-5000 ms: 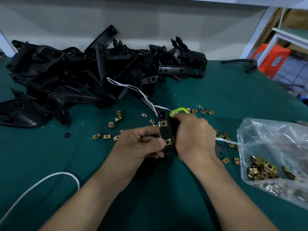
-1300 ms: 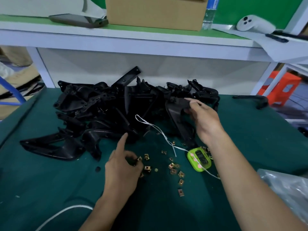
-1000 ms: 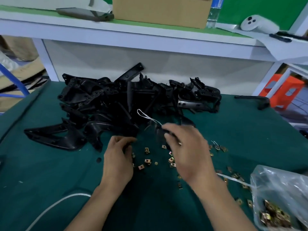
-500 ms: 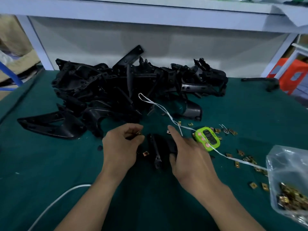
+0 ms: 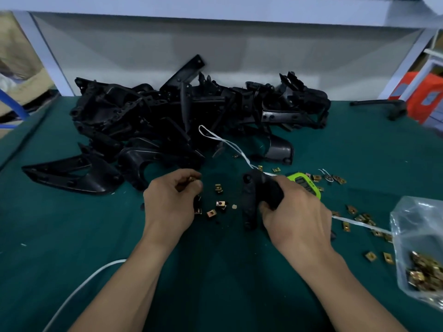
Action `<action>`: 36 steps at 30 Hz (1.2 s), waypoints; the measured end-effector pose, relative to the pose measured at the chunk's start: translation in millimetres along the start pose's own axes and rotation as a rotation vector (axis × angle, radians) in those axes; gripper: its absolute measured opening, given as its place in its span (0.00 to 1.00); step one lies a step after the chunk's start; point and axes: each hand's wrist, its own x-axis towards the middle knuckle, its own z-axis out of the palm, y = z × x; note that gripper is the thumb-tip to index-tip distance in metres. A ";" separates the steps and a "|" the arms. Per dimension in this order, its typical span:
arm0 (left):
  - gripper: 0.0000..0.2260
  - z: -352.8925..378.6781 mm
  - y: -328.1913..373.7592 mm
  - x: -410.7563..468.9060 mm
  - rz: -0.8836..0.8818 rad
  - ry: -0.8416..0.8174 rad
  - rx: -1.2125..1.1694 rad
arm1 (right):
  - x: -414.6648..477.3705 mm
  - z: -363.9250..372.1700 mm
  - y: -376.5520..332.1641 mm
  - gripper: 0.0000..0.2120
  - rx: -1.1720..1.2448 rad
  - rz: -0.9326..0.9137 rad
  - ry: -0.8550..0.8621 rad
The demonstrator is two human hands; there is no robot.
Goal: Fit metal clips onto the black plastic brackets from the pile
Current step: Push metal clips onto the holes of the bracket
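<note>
- Found bracket (image 5: 250, 200) gripped round its middle by right hand (image 5: 297, 216), fingers curled about it, low over bench (image 5: 72, 248), near side of pile (image 5: 167, 121).
- Judged stiff, light, smooth moulded plastic; best held by the thick body, leaving the ends free.
- Noted left hand (image 5: 170, 204) with fingers bunched, apparently pinching a clip (image 5: 190, 180); judged small, springy, easily dropped.
- Logged loose clips (image 5: 220, 203) between hands; bag (image 5: 422, 248) at right.
</note>
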 end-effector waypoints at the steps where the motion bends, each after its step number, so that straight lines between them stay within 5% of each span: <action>1: 0.12 0.3 0.3 -0.3 -0.002 0.002 0.009 | 0.9 -0.3 1.1 0.14 -0.001 0.015 -0.002; 12: 0.14 0.0 2.6 -8.4 0.021 0.004 -0.029 | 10.1 -5.2 16.3 0.11 0.114 0.143 0.100; 19: 0.19 7.3 5.3 -15.6 0.126 -0.074 -0.050 | 10.8 -15.8 18.6 0.12 0.094 0.156 -0.019; 22: 0.22 12.7 6.6 -20.6 0.117 -0.186 -0.088 | 4.8 -19.4 7.2 0.20 0.091 0.092 -0.138; 25: 0.21 19.4 9.8 -28.6 0.159 -0.313 -0.070 | -5.9 -16.5 0.0 0.23 0.273 0.055 -0.230; 29: 0.18 22.1 15.7 -35.4 0.293 -0.403 -0.047 | -7.5 -10.4 -2.4 0.07 0.609 -0.003 -0.315; 31: 0.22 21.5 18.9 -35.7 0.312 -0.401 -0.073 | -5.0 -11.5 -1.6 0.07 0.659 -0.012 -0.322; 36: 0.28 21.6 23.4 -36.1 0.262 -0.493 -0.252 | 0.1 -18.1 1.2 0.05 0.959 0.250 -0.495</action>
